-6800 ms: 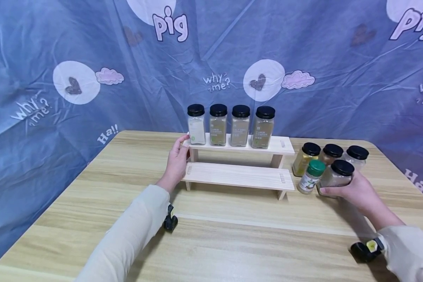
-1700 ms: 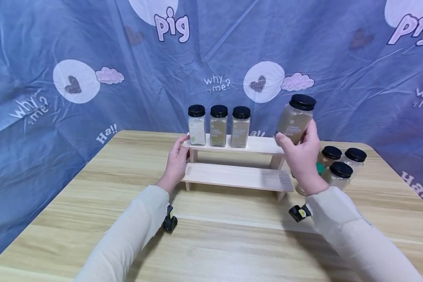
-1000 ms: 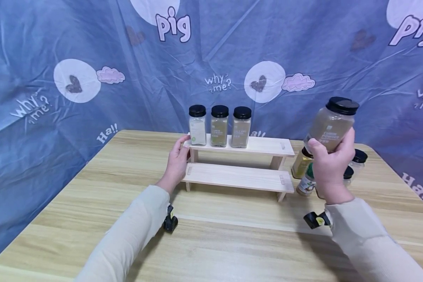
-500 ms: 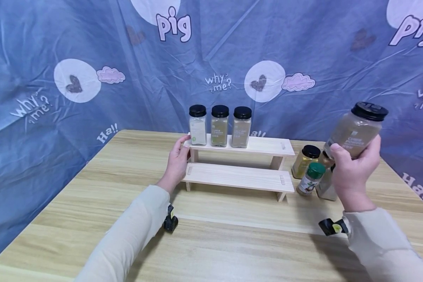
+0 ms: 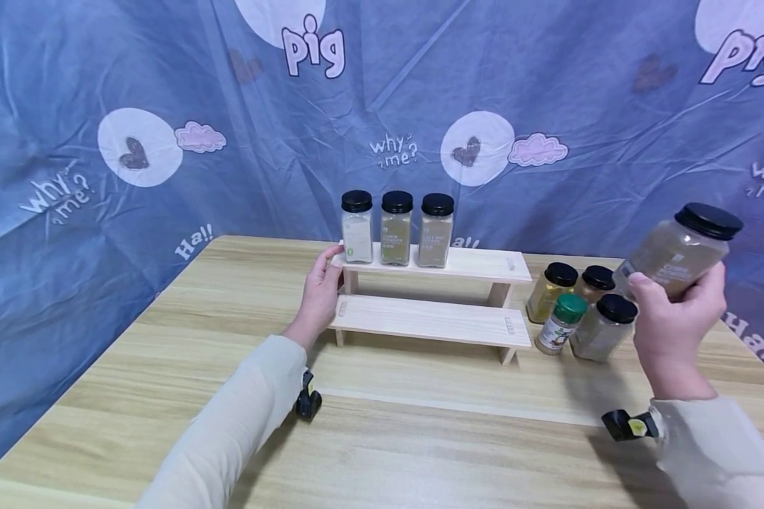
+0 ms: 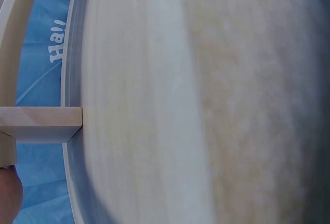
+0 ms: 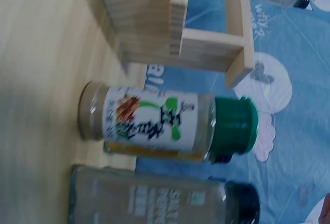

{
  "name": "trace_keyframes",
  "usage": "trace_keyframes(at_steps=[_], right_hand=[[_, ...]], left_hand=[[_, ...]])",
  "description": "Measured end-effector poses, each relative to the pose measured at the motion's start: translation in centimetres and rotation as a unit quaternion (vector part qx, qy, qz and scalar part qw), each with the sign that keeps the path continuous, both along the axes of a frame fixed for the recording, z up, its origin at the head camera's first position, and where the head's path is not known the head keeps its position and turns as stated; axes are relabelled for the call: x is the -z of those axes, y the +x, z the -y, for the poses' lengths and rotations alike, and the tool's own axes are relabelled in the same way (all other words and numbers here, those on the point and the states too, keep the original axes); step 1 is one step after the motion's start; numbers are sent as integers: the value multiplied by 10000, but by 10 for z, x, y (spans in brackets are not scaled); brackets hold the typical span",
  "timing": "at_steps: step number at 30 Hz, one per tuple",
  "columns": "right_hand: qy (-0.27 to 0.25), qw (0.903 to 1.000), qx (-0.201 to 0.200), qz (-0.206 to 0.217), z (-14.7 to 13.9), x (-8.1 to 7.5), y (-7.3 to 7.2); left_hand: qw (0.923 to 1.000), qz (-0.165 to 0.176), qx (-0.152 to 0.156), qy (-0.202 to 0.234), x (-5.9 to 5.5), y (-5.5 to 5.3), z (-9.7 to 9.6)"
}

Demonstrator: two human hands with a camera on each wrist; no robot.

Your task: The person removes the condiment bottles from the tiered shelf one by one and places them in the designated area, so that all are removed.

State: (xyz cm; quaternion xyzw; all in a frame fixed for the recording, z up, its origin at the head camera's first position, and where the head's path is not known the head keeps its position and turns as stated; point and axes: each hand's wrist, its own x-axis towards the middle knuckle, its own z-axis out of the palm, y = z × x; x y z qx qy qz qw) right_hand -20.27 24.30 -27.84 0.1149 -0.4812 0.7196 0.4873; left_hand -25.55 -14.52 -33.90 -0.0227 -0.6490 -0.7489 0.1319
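My left hand (image 5: 320, 291) grips the left end of a two-tier wooden spice rack (image 5: 477, 263), fingertips at the upper shelf's edge. Up in the air at the right, my right hand (image 5: 678, 329) holds a spice jar (image 5: 675, 258) of brownish powder with a black lid, tilted to the right. Three black-lidded spice jars stand upright on the upper shelf: a white one (image 5: 357, 230), a cumin powder jar (image 5: 395, 233) and a salt and pepper jar (image 5: 436, 235). The lower shelf (image 5: 420, 318) bears nothing. Only a fingertip (image 6: 9, 195) shows in the left wrist view.
Right of the rack, a green-capped bottle (image 5: 560, 326), a yellow spice jar (image 5: 550, 295), a brown one (image 5: 595, 284) and a black-lidded salt and pepper jar (image 7: 154, 198) stand close together on the wooden table (image 5: 420, 438). A blue printed cloth (image 5: 280, 155) hangs behind.
The held jar, earlier fourth on the upper shelf, has been lifted off and carried right and lower, tilting more. Earlier the right hand was at a jar in the table group. The left hand stays put.
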Motion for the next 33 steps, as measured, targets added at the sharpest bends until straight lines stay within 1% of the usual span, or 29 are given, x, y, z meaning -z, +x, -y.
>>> trace_keyframes(at_steps=[4,8,12,13,15,18,22,23,25,26,28,29,30,32,33], right_hand=[[-172,9997,-124,144,-11,4,2],[-203,9988,-109,429,-23,7,4],[-102,9966,149,805,-34,11,7],[-90,9960,163,872,-36,12,8],[-6,9929,287,1153,-41,15,10],[159,9843,443,1701,-48,18,14],[293,9685,606,2398,-54,22,18],[393,9667,594,2458,-64,30,13],[517,9560,693,2802,-69,34,11],[584,9515,697,2940,-75,37,8],[837,9448,656,3100,-91,49,0],[958,9438,609,3103,-101,57,-6],[1001,9409,568,3187,-102,58,-6],[1236,9391,436,3177,-117,70,-13],[1351,9363,388,3219,-120,72,-13]], left_hand=[[10000,-1,32,7,1,0,0],[10000,-37,19,28,1,0,0],[10000,-60,-6,56,2,-2,0],[10000,-64,-3,59,2,-2,0],[10000,-65,3,37,2,-3,0],[10000,-30,-2,-10,2,-3,1],[10000,-1,1,-39,3,-2,2],[10000,-14,12,-27,3,-2,2],[10000,10,3,-44,3,-2,2],[10000,29,-3,-62,3,-1,2],[9999,63,-17,-91,2,-1,2],[9999,69,-15,-85,1,-1,2],[9999,81,-15,-97,1,0,2],[9999,67,-8,-78,1,0,1],[10000,53,-5,-58,1,0,1]])
